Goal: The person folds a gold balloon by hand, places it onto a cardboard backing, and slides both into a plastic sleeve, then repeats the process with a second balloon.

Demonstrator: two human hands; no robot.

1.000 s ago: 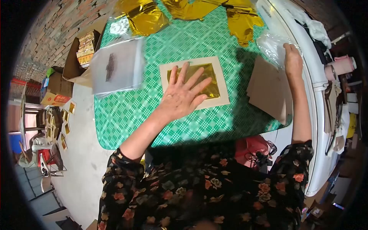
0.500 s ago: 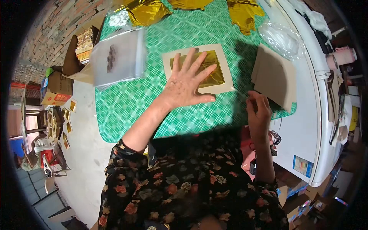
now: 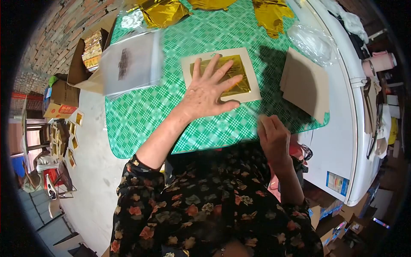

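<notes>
My left hand [image 3: 207,92] lies flat with fingers spread, pressing on a gold foil piece [image 3: 242,85] that rests on a beige card [image 3: 252,68]. The palm and fingers hide part of both. Close to the card's lower right corner, my right hand [image 3: 275,135] is closed in a pinch at the table's front edge. A faint thin streak runs from its fingertips toward the card; what the fingers hold is too blurred to name. Further right lies a stack of beige cards [image 3: 304,85], partly shaded. A stack of clear plastic sleeves [image 3: 132,64] sits at the left.
The table has a green checked cloth [image 3: 205,132]. Gold foil pieces [image 3: 165,13] lie along its far side. A crumpled clear plastic bag [image 3: 312,43] is at the far right, by a white appliance [image 3: 332,141]. An open cardboard box [image 3: 79,73] stands left of the table.
My right hand has moved left and slightly down, closer to the card's lower right corner, fingers still pinched. My left hand stays pressed on the gold foil.
</notes>
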